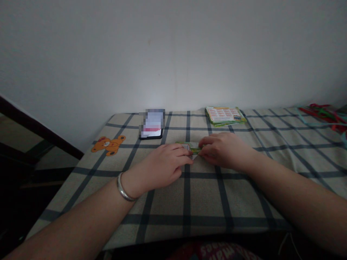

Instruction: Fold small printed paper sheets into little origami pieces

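A small folded green and white printed paper (193, 147) lies on the checked cloth (203, 195) in the middle of the table. My left hand (162, 166), with a silver bangle on its wrist, has its fingers curled and pressed on the paper's left end. Opposite it, my right hand (225, 150) pinches the paper's right end with closed fingers. Most of the paper is hidden under the fingertips.
A stack of printed green-edged leaflets (224, 115) lies at the back by the wall. A phone (152, 124) rests at back centre-left. An orange bear print (108, 144) marks the cloth at left. Red and green strips (325, 113) lie at far right. The table's left edge drops to a dark floor.
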